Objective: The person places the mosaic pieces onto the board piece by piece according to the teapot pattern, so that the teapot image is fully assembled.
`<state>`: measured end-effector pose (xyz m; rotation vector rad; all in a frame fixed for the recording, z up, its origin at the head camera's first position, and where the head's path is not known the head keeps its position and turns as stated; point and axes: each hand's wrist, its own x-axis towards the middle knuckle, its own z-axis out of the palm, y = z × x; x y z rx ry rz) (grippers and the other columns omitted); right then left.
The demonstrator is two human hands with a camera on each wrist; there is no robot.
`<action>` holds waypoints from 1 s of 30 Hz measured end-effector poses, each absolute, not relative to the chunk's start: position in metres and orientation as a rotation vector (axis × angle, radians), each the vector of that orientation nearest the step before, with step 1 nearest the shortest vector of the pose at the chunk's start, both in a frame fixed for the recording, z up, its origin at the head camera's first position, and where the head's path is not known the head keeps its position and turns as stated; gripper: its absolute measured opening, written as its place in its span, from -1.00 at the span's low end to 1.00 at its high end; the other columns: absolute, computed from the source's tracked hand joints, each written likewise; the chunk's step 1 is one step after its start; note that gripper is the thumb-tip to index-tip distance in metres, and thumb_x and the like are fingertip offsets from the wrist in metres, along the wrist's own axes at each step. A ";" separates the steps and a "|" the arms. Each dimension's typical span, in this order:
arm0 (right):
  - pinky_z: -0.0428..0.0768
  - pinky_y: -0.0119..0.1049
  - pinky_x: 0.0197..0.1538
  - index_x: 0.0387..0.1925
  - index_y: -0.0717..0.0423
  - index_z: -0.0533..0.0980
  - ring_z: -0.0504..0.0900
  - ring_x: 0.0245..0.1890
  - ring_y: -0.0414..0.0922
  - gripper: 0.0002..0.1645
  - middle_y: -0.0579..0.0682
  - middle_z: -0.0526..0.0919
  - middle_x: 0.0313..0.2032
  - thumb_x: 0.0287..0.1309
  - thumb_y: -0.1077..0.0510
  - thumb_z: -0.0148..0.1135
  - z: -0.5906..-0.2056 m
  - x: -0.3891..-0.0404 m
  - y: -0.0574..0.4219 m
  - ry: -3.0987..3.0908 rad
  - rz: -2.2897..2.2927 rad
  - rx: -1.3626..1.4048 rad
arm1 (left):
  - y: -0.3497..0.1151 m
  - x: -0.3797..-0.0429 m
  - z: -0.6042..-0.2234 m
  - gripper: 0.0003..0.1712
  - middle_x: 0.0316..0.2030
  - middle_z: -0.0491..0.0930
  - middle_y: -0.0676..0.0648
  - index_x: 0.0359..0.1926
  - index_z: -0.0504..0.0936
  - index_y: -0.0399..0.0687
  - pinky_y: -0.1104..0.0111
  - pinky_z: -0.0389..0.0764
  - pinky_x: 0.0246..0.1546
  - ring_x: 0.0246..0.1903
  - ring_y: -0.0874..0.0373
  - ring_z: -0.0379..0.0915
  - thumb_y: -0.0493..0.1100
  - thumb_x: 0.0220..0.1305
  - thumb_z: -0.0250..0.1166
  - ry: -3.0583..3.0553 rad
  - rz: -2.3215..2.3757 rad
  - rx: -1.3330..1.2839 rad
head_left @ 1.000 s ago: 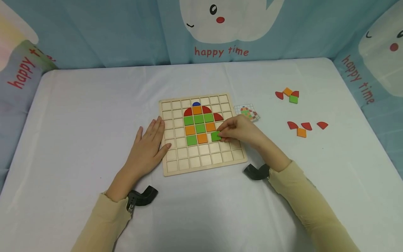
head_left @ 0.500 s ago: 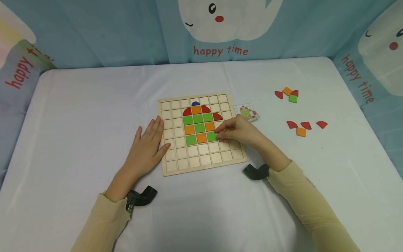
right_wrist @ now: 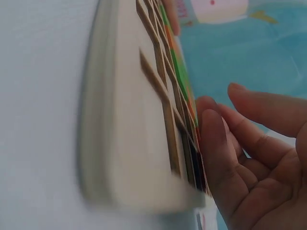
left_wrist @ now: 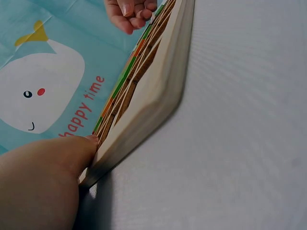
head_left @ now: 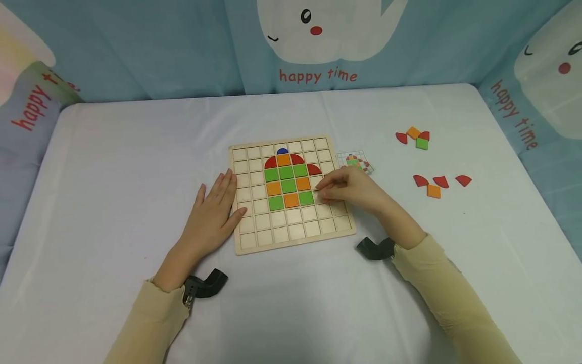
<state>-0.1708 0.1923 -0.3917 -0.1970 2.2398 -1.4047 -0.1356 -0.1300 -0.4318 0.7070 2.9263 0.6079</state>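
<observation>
A wooden grid board lies on the white cloth, with green, orange, red and blue pieces set in its cells. My left hand lies with straight fingers along the board's left edge, its thumb on the rim. Beside a green square tile, seated in a cell, hovers my right hand. Its fingers are loosely bent, and the right wrist view shows thumb and fingers apart with nothing between them. A red quarter-circle piece sits in a cell farther back.
A small pattern card lies by the board's right side, partly behind my right hand. Farther right are loose pieces: red quarter circles, orange squares and a green square. A blue printed curtain borders the table at the back.
The green tile went from my right fingers into a cell at the right end of the lowest coloured row. My right hand let go and drew slightly right. My left hand stayed put.
</observation>
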 end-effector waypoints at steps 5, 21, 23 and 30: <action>0.58 -0.34 -0.17 -0.18 0.31 0.62 0.62 -0.28 -0.14 -0.73 0.11 0.66 -0.26 0.11 0.21 0.33 -0.390 -0.163 0.213 2.278 -1.448 -0.143 | -0.128 -0.136 -0.432 -0.17 0.46 -0.20 -0.22 0.45 -0.14 -0.31 -0.08 -0.34 0.32 0.44 -0.07 -0.32 0.07 0.42 -0.02 2.919 0.606 0.707; 0.55 -0.48 -0.17 -0.05 0.33 0.55 0.66 -0.29 -0.26 -0.57 -0.13 0.71 -0.32 0.15 0.09 0.31 -0.380 -0.143 0.281 2.421 -1.417 0.057 | -0.127 -0.139 -0.433 -0.17 0.46 -0.22 -0.20 0.46 -0.15 -0.29 -0.08 -0.35 0.32 0.44 -0.06 -0.34 0.09 0.43 -0.04 2.909 0.602 0.713; 0.54 -0.48 -0.17 -0.04 0.33 0.55 0.66 -0.29 -0.23 -0.55 -0.11 0.71 -0.31 0.15 0.07 0.31 -0.378 -0.142 0.286 2.441 -1.410 0.064 | -0.127 -0.139 -0.433 -0.17 0.46 -0.22 -0.19 0.46 -0.15 -0.29 -0.08 -0.35 0.32 0.44 -0.06 -0.34 0.09 0.43 -0.04 2.909 0.599 0.713; 0.53 -0.50 -0.16 -0.05 0.31 0.56 0.69 -0.29 -0.19 -0.52 -0.10 0.72 -0.33 0.12 0.03 0.34 -0.375 -0.143 0.299 2.510 -1.421 0.171 | -0.127 -0.139 -0.434 -0.17 0.46 -0.21 -0.20 0.45 -0.14 -0.30 -0.07 -0.34 0.33 0.44 -0.06 -0.33 0.09 0.42 -0.04 2.920 0.596 0.713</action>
